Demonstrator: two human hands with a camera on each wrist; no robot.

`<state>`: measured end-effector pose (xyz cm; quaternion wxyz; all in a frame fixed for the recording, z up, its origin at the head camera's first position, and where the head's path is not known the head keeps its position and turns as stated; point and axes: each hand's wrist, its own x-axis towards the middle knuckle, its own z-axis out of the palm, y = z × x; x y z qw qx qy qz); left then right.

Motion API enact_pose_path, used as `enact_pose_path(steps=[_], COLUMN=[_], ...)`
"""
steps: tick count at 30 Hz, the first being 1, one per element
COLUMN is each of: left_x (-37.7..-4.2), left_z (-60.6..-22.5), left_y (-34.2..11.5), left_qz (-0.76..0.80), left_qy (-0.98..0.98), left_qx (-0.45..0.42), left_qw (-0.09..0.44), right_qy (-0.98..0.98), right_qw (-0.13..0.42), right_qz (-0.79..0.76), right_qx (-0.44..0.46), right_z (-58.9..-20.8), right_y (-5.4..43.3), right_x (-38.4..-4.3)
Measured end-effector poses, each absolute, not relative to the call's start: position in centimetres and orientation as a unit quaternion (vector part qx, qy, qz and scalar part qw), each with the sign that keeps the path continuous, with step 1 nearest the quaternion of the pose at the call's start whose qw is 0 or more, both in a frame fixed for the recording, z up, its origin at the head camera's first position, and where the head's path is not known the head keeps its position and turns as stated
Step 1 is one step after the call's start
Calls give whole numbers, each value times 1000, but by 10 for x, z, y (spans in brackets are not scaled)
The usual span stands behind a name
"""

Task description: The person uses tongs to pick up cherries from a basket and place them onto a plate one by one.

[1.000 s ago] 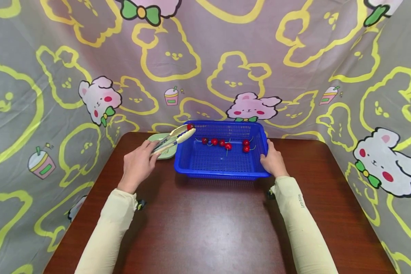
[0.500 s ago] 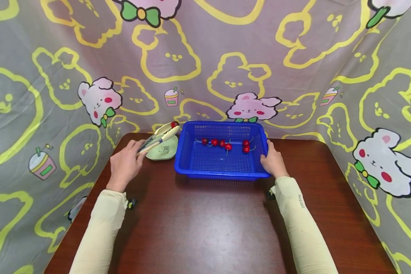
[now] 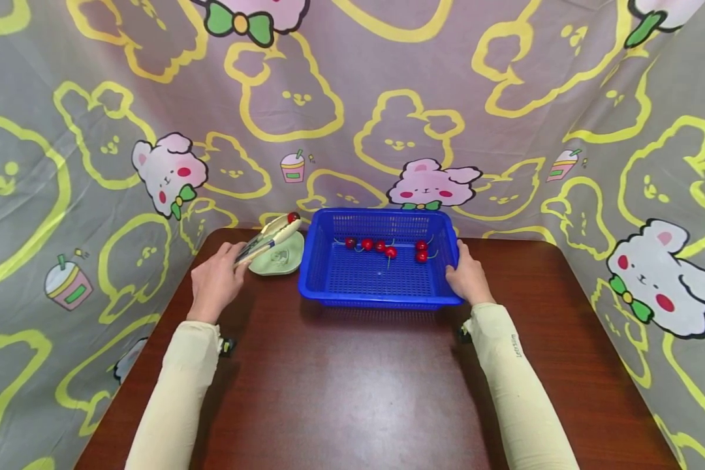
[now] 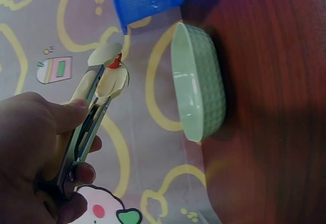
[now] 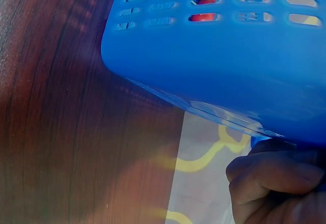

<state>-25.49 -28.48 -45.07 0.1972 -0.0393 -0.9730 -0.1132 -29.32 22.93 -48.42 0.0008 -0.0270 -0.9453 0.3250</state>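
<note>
Above the green dish (image 4: 210,86), my left hand (image 3: 216,279) grips tongs (image 3: 284,234) that pinch a cherry (image 3: 294,217), likely light, slick and easily bruised, best held gently round its middle. My right hand (image 3: 470,278) grips the blue basket (image 3: 382,299). Only the left wrist view shows the tongs clear of the dish.

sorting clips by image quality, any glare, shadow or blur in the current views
Head view: a pale glare patch on the near middle of the table; left wrist view: white highlights inside the green dish, with the left hand dim; right wrist view: the right hand in heavy shadow, the blue basket rather soft.
</note>
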Motion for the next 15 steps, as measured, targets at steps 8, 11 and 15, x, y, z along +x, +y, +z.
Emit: enact_pose_path(steps=[8,11,15], left_x=[-265,-266,-268], left_z=[-466,-470,-476], left_y=[-287,-287,-289], left_qz=[-105,-103,-101], left_qy=[-976,-978,-981], left_qx=[-39,-36,-31], left_qw=[185,176,161], right_qy=[-946,-946,-945], right_qw=[8,12,13], right_qz=[323,324,326], right_qx=[-25,-23,-22], right_z=[-485,-486,-486], right_y=[231,231,230], right_x=[-293,-293,-293])
